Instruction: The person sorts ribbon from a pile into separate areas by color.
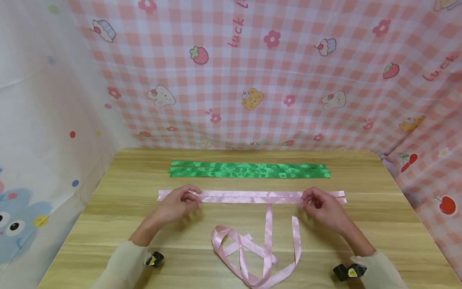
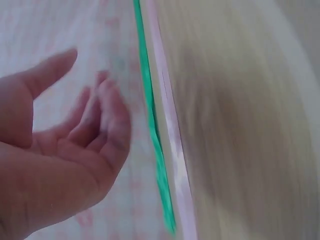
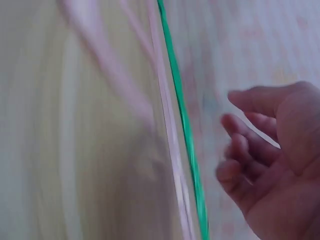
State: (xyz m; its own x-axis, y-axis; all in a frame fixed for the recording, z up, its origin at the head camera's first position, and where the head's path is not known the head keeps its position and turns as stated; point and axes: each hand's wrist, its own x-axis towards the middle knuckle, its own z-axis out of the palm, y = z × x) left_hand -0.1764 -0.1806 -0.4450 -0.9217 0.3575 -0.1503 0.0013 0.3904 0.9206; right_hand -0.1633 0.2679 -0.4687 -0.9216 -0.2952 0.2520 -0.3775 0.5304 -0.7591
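Note:
Two pink ribbon strips [image 1: 249, 197] lie side by side across the table, with green ribbon strips [image 1: 249, 170] in a parallel row behind them. In the head view my left hand [image 1: 182, 202] overlaps the left part of the pink strips, and my right hand [image 1: 322, 206] overlaps their right part. Both wrist views show the fingers loosely bent with nothing between them: the left hand [image 2: 75, 135] with thumb apart, the right hand [image 3: 275, 155] likewise. Between the hands, nearer the front, lies a loose, looped pink ribbon [image 1: 243, 257], one end reaching up to the pink strips.
The wooden table [image 1: 119, 192] ends at the back against a pink checked cloth [image 1: 231, 80] with printed figures. A white printed cloth [image 1: 54, 100] hangs at the left. Small black devices [image 1: 349, 272] are worn at both wrists.

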